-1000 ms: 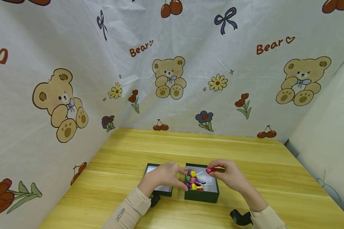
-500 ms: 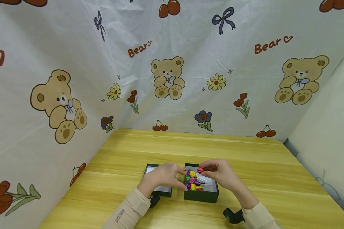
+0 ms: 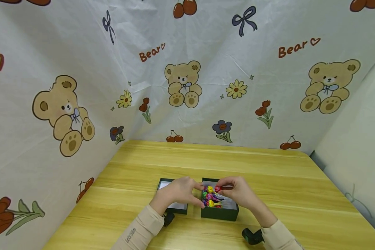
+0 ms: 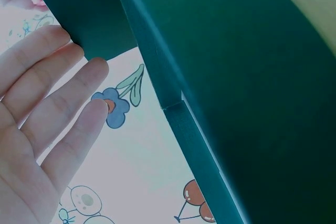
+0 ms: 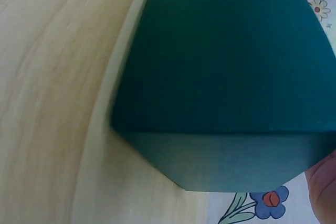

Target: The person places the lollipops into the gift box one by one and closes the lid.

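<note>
Over the far part of a dark green box [image 3: 219, 214], my right hand [image 3: 240, 193] pinches a red-wrapped lollipop [image 3: 217, 189] between thumb and fingers. The box has a white inside, and lollipops [image 3: 211, 197] in yellow, green, pink and purple wrappers lie along its left side, sticks toward the right. My left hand [image 3: 182, 191] is at the box's left wall, thumb and fingers spread and fingertips right at the rim. In the left wrist view, the fingers of the left hand [image 4: 52, 98] are extended beside a green wall. The right wrist view mostly shows the box's outside [image 5: 226, 56].
A shallow green tray or lid [image 3: 178, 211] with a white inside lies left of the box, partly hidden under my left hand. Both stand on a wooden table [image 3: 137, 166]. A printed bear cloth [image 3: 206, 121] hangs behind and at the left.
My right hand has moved left with the red lollipop and lowered it into the box, beside the other lollipops. The left hand has stayed at the box's left wall.
</note>
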Tool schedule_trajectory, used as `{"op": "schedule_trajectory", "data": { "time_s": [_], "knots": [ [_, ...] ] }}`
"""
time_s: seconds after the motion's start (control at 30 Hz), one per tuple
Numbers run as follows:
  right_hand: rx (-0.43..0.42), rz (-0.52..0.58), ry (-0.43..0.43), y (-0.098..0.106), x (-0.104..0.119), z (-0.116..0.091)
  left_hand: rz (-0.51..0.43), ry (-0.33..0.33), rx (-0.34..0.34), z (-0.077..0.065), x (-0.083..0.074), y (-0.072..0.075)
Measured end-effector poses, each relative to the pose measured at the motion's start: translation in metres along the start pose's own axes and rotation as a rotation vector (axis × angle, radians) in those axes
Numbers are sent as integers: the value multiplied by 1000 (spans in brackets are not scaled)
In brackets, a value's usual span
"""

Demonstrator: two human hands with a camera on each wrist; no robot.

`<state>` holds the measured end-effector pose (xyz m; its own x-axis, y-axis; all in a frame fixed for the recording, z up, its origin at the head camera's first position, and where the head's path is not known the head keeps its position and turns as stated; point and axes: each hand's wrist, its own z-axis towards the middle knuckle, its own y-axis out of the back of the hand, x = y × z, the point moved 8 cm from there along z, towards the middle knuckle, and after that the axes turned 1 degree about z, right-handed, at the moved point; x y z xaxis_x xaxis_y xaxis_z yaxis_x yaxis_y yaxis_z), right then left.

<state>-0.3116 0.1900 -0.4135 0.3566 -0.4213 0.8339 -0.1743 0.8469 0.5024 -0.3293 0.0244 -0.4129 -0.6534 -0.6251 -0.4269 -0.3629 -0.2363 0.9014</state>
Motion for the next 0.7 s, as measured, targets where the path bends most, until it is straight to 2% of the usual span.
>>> {"op": "schedule_trajectory", "data": {
  "time_s": [0.23,0.4,0.7],
  "knots": [
    [8,-45,15,-3,0,2,0,-1,-4,-1,0,0],
    [22,-37,17,-5,1,2,1,-5,-1,0,1,-1],
    [20,-71,-5,-7,-3,3,-6,0,1,0,2,-1]
  ]
}}
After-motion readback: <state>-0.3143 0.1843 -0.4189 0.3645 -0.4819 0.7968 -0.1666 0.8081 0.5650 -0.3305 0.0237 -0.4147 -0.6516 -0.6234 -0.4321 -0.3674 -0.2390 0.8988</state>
